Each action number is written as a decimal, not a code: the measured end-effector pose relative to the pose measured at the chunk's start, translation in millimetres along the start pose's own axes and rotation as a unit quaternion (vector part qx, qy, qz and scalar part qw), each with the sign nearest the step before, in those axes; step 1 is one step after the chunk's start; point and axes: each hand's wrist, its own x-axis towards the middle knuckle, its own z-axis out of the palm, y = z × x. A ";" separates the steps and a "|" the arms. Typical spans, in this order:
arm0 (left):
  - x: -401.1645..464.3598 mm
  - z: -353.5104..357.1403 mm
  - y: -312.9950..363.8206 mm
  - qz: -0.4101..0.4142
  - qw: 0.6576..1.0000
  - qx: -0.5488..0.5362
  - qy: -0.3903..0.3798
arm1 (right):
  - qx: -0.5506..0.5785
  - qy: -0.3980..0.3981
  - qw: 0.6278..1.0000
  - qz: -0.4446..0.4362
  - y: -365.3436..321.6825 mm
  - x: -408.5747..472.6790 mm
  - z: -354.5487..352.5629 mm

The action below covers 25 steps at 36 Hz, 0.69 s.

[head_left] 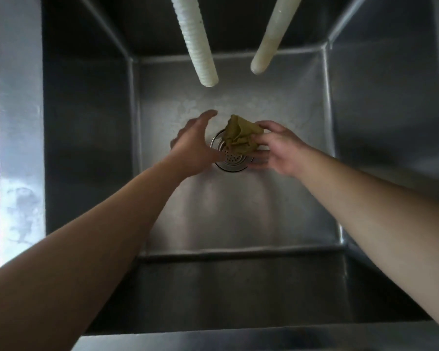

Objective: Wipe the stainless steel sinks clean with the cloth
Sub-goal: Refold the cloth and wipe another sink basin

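I look straight down into a deep stainless steel sink (238, 219). A crumpled olive-green cloth (238, 136) hangs above the round perforated drain strainer (230, 160) at the middle of the basin floor. My right hand (276, 148) pinches the cloth from the right side. My left hand (195, 145) is spread open just left of the cloth, fingers apart and holding nothing, a short gap away from the fabric.
Two whitish hoses hang down from above: a ribbed hose (198, 46) on the left and a smooth hose (269, 44) on the right, their ends above the drain. A steel divider ledge (20, 148) runs along the left, with another basin beyond it.
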 end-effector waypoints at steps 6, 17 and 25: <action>16.1 7.5 4.0 0.185 0.925 0.332 -0.022 | -0.054 -0.017 0.998 0.013 -7.3 3.0 2.6; 30.5 6.6 25.1 0.145 0.919 0.363 -0.051 | -0.137 0.014 0.990 -0.023 -15.9 10.7 7.4; 46.9 0.4 20.4 0.018 0.977 0.209 -0.044 | -0.255 -0.075 0.959 -0.101 -20.1 12.5 2.5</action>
